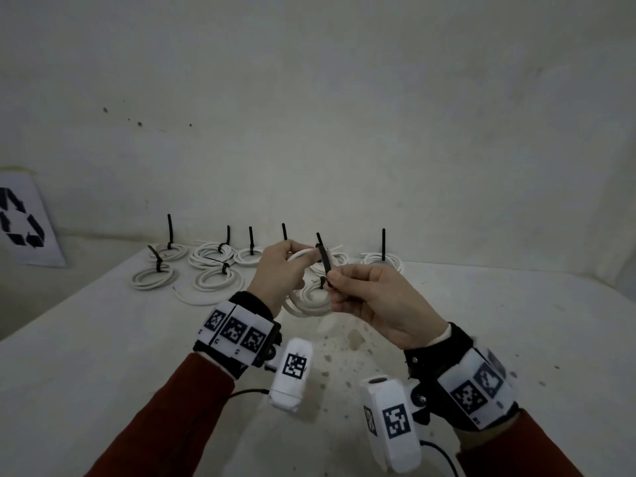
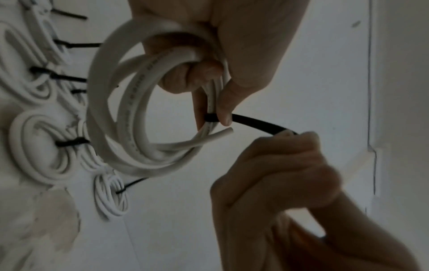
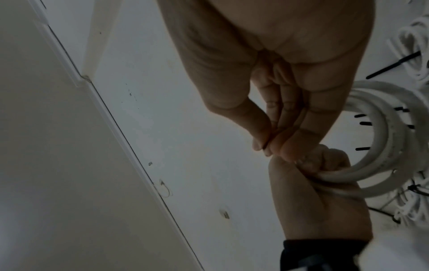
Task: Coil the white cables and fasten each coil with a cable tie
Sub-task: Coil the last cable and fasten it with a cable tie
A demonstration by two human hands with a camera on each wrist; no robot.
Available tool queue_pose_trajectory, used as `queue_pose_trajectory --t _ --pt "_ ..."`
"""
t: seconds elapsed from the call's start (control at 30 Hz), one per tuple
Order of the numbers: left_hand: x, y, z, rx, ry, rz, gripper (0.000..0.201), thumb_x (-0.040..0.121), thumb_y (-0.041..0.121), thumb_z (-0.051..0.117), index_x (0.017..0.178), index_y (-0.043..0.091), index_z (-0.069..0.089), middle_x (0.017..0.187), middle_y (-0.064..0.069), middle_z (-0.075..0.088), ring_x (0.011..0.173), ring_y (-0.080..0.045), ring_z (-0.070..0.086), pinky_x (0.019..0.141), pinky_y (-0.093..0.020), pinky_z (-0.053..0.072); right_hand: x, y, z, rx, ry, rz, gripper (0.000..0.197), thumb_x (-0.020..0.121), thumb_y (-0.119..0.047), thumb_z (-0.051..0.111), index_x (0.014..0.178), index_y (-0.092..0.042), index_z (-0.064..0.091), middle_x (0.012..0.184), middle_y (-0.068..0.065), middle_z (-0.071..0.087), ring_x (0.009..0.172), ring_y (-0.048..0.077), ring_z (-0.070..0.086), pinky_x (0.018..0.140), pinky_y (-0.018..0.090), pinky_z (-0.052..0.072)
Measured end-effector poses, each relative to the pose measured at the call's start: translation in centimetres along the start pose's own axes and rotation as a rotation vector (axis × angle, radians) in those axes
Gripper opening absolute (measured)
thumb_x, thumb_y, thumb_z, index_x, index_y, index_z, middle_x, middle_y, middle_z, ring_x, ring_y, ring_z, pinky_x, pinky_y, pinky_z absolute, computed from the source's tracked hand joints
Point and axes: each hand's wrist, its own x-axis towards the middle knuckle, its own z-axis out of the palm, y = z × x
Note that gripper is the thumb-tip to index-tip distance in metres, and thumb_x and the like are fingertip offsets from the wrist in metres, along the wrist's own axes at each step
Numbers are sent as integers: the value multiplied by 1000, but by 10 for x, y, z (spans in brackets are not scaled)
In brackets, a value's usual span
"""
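Observation:
Above the table my left hand (image 1: 303, 261) grips a white cable coil (image 1: 309, 302) by its upper side, and the rest of the loop hangs below. In the left wrist view the coil (image 2: 130, 110) has several turns, and one free end sticks out near my thumb. A black cable tie (image 2: 210, 118) wraps the coil just under that thumb. Its tail (image 2: 260, 124) runs to my right hand (image 2: 290, 135), which pinches it between thumb and forefinger. In the head view the tie (image 1: 324, 259) stands upright between the two hands, with my right hand (image 1: 332, 280) holding its lower part.
Several tied coils (image 1: 213, 256) with upright black tie tails lie in rows at the back of the white table (image 1: 103, 356). A loose white cable (image 1: 192, 299) curves in front of them. A recycling sign (image 1: 20, 222) leans at the left wall.

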Motion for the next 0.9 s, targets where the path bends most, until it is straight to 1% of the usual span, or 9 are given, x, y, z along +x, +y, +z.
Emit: queue_pose_trajectory --t 0.13,0.23,0.33,0.43,0.5,0.6,0.67,0.77,0.9 --pt "1 2 -8 -270 -121 -127 11 88 5 60 78 3 58 48 4 42 37 -7 27 38 -19 24 8 2 -14 -390 331 -247 13 85 -23 71 90 -12 68 76 -3 63 62 6 53 59 18 46" --pt "-1 3 -9 -350 -188 -143 9 89 6 58 84 -1 57 53 1 44 37 -6 27 37 -19 24 14 11 -19 -545 313 -174 36 78 -33 77 108 -20 63 98 -3 63 80 8 59 68 19 48" --pt "-4 6 -4 -358 -212 -146 8 90 6 57 87 -1 55 46 4 41 36 -5 28 38 -18 26 16 18 -16 -376 142 -6 32 84 -25 72 111 -11 62 100 9 70 79 14 67 71 28 57" --pt "-5 3 1 -348 -204 -151 16 85 16 61 87 2 55 48 2 48 36 -6 36 41 -20 32 16 20 -18 -211 175 -23 12 89 -8 65 99 -2 65 87 12 71 70 16 69 64 28 58" --pt "-5 -1 1 -356 -217 -182 22 88 24 58 91 2 58 58 -5 60 41 -10 50 45 -22 42 17 19 -23 -159 220 -54 10 89 -5 63 98 -1 66 83 11 72 67 14 70 61 26 58" --pt "-9 -11 -1 -333 -279 -247 24 98 24 46 107 8 62 88 -7 71 68 -18 64 66 -32 53 20 18 -29 -46 274 -48 10 91 -4 59 99 0 65 75 6 71 61 11 69 56 23 56" --pt "-13 -17 -1 -327 -296 -257 22 99 21 45 110 11 61 89 -5 71 74 -19 64 70 -36 54 22 17 -32 28 274 -26 12 95 -7 54 97 -2 64 70 4 69 57 11 67 54 22 55" --pt "-11 -17 -1 -376 -258 -271 22 98 19 45 100 9 65 82 -4 71 73 -18 63 70 -35 54 25 18 -33 83 262 -18 15 98 -8 49 96 -3 63 67 3 64 52 11 62 53 22 54" --pt "-7 -11 0 -653 -267 -387 33 98 16 44 85 2 71 78 -10 70 67 -17 65 67 -30 56 28 21 -30 184 257 -26 16 99 -7 46 100 -3 61 67 4 59 49 11 58 52 23 53"
